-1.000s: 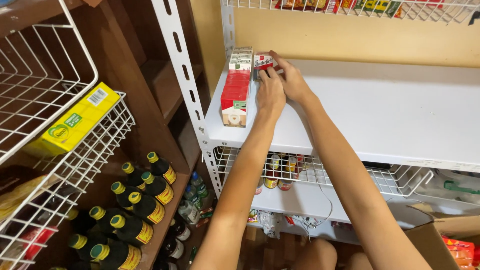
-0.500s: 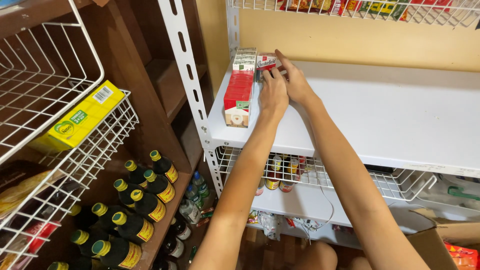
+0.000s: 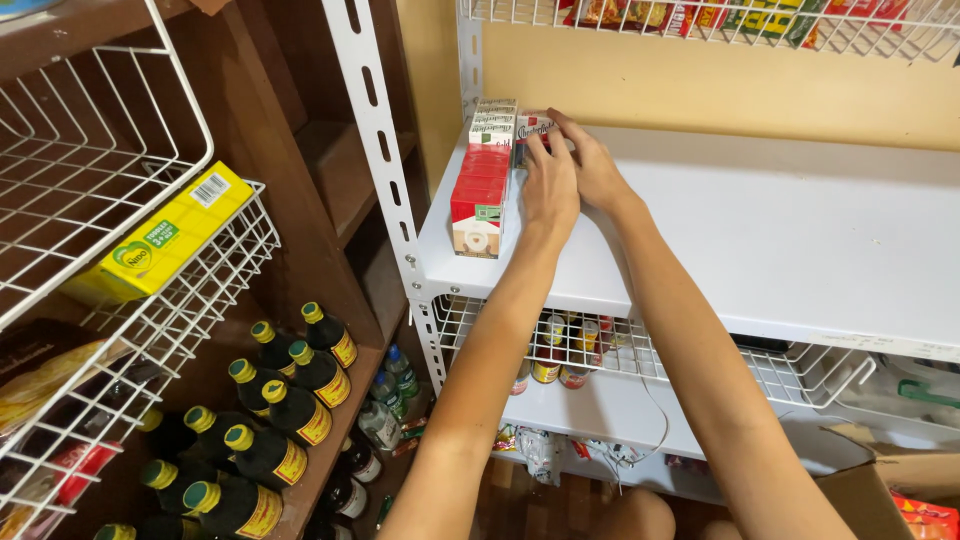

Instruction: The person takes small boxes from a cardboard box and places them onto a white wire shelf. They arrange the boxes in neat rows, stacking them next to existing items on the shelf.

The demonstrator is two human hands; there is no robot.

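Nearest the camera, at about seven o'clock, dark bottles with yellow-and-green caps (image 3: pixel 268 400) stand crowded on a low wooden shelf, and above them at nine o'clock a yellow carton (image 3: pixel 160 250) lies tilted in a white wire basket (image 3: pixel 215 290). Both forearms rise from the bottom edge toward twelve o'clock, crossing over a lower wire basket (image 3: pixel 800 372) of small jars and packets. Farther on lies the white shelf (image 3: pixel 780 230), and at its back-left corner, around eleven o'clock, a row of small red and white packs (image 3: pixel 482 180) runs away from the camera along the shelf's left edge. The left hand (image 3: pixel 550 185) lies palm down just right of that row, fingers fairly straight and close together, touching the side of the row (whether it pinches anything I cannot tell). The right hand (image 3: pixel 592 165) sits just beside it at one o'clock of it, fingers curled loosely over a single red and white pack (image 3: pixel 530 125) at the far end of the row, resting on it against the yellow wall (image 3: pixel 720 90). Farthest, at twelve o'clock, an upper wire rack (image 3: pixel 760 25) carries colourful packets.
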